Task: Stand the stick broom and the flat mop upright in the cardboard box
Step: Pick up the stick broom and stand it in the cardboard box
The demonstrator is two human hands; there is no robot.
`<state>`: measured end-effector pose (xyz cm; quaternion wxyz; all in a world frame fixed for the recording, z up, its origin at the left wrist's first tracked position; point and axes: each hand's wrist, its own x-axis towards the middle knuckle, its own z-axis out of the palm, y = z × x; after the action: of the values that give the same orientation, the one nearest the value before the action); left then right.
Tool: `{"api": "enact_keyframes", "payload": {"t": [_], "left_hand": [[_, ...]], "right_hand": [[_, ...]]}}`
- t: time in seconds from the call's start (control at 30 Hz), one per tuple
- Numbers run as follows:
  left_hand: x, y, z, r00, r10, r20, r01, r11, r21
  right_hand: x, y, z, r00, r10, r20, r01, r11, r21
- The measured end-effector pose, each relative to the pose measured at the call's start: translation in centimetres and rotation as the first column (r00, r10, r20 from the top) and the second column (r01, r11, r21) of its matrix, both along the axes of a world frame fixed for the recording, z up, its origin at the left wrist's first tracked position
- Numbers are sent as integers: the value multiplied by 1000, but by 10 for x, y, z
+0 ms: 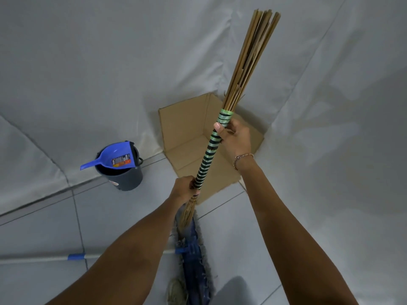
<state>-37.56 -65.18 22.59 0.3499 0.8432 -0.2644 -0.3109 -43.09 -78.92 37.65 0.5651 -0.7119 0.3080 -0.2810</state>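
Left hand point(186, 187) and right hand point(234, 137) both wrapped around green-striped taped handle of stick broom point(222, 126), held aloft over open brown cardboard box point(182, 122). We judge: broom step underway; next, lower upright inside. Blue flat mop point(195, 249) lies on floor.

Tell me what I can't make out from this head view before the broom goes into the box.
- Cardboard box: its near right corner and part of the floor are hidden by the stick broom and right hand.
- Flat mop: the handle's middle is behind the left forearm, its end cut off by the left edge.
- Bucket: the interior is covered by the blue dustpan.
- Dustpan label: too small to read.
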Motion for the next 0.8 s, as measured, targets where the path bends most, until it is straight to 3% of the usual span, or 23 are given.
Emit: {"api": "enact_keyframes", "payload": {"t": [0.27, 0.6, 0.8], "left_hand": [[51, -102, 9, 999, 41, -8, -41, 999, -3], [131, -299, -13, 975, 217, 51, -219, 974, 55], [147, -369, -20, 950, 311, 22, -312, 948, 66]], "right_hand": [[58, -100, 12, 995, 88, 50, -88, 996, 12], [158, -299, -9, 959, 283, 10, -283, 959, 11], [192, -376, -21, 948, 319, -12, -318, 947, 34]]}}
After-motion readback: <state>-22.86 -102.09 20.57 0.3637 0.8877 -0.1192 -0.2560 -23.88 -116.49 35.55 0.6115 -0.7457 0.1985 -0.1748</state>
